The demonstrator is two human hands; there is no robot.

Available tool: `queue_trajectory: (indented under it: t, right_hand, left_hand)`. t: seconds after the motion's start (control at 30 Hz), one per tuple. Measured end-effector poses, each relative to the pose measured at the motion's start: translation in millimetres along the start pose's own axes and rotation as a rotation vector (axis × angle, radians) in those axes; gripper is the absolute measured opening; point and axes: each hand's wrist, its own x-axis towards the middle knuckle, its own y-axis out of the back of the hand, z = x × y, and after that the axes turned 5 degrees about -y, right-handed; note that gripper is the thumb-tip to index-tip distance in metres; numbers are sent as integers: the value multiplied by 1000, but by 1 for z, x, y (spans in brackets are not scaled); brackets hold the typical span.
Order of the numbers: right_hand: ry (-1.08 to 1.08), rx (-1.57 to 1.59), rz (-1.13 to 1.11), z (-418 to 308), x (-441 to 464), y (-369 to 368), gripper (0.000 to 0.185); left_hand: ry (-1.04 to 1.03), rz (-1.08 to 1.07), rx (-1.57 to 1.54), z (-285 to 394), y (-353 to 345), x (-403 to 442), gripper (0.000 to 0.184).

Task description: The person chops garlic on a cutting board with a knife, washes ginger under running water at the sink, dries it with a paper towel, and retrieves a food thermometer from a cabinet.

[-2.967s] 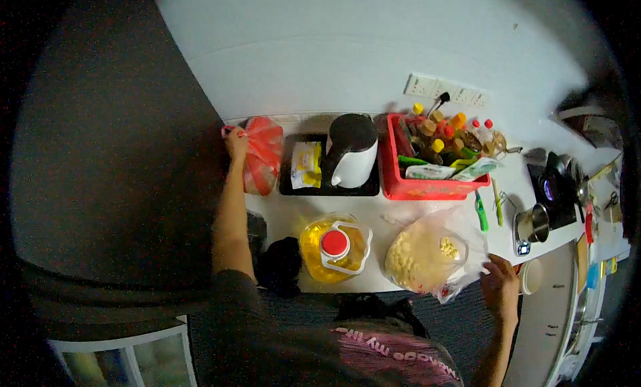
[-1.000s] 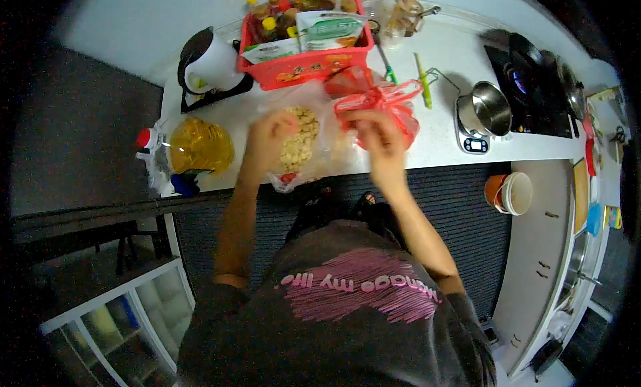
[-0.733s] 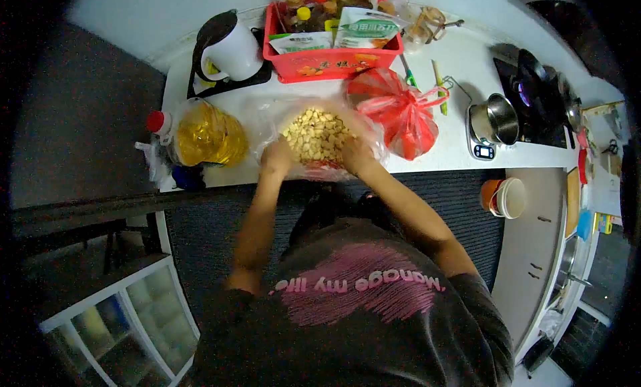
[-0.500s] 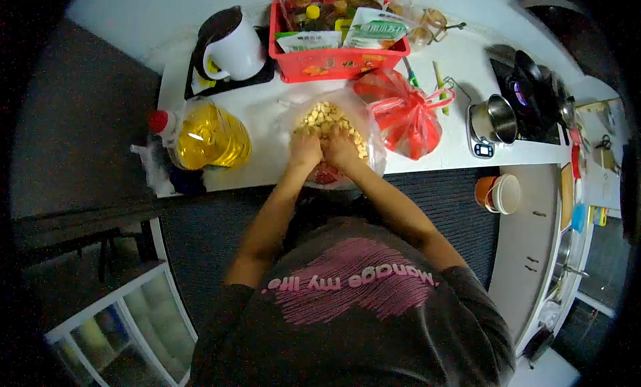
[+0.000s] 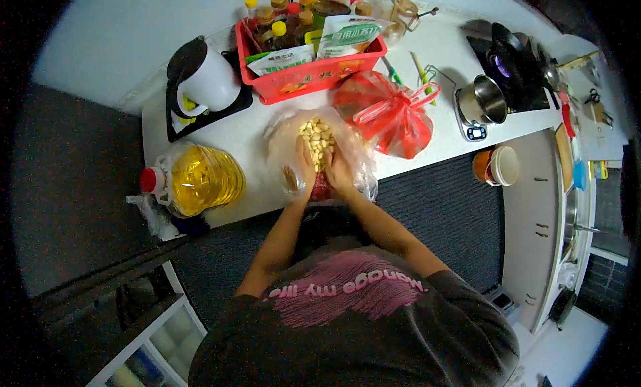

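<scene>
A clear plastic bag [image 5: 364, 161] lies spread open near the counter's front edge, holding many small pale-yellow pieces [image 5: 316, 135] that look like nuts or peeled cloves. On the left of the heap rests my left hand [image 5: 307, 168], fingers stretched forward along the pieces. My right hand [image 5: 338, 172] lies opposite it, fingers likewise extended, palm turned inward. Between my wrists a dark red patch [image 5: 322, 187] shows in the bag; I cannot tell what it is. Some fingertips are partly hidden among the pieces.
A red basket [image 5: 294, 87] of bottles and packets stands behind. To the left are an oil jug [image 5: 207, 177] and a white pitcher [image 5: 210, 80]. A tied red bag [image 5: 394, 117], a steel pot [image 5: 483, 100] on a scale and a lit stove [image 5: 511, 63] are to the right.
The view has turned and shifted. My hands were curled on top of the heap; now their fingers lie straighter along its two sides, and the pieces are gathered into a narrower pile.
</scene>
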Motion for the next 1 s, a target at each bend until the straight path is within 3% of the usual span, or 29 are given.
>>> queue_trajectory:
  t: [0.07,0.1,0.2,0.3,0.5,0.6,0.63,0.67,0.77,0.9,1.0]
  right_hand:
    - [98,-71,143,10,4,-9,55]
    - [76,-116,213,11,6,-16,57]
    - [-39,-43,48,-8,11,-6,57]
    - [8,89,115,-22,15,-7,57]
    - [-114,347,108,-29,35,-20,55]
    - [-357,645,44,-31,42,-21,55]
    - [-242,797,66,-24,46,-22,54]
    - [-277,930,41,-21,48,-25,53]
    - [-385,1356,-35,-32,45,-21,41]
    - [-341,1444,128,-72,39,-3,29]
    - [-359,1416,93,-90,35,7,23]
  left_hand:
    - [-146,153,50,-17,-16,11,32]
    - [-118,157,99,12,7,16,31]
    - [-22,115,-225,-8,-13,28,35]
    - [38,80,-233,6,-8,41,31]
    - [192,-3,-379,21,-7,57,33]
    - [313,54,-702,15,-19,56,34]
    - [376,43,-855,11,-22,58,34]
    - [440,29,-1009,9,-25,60,33]
    - [498,69,-1024,31,-12,61,31]
    - [590,76,-1234,49,4,70,29]
    - [645,109,-1337,50,5,71,29]
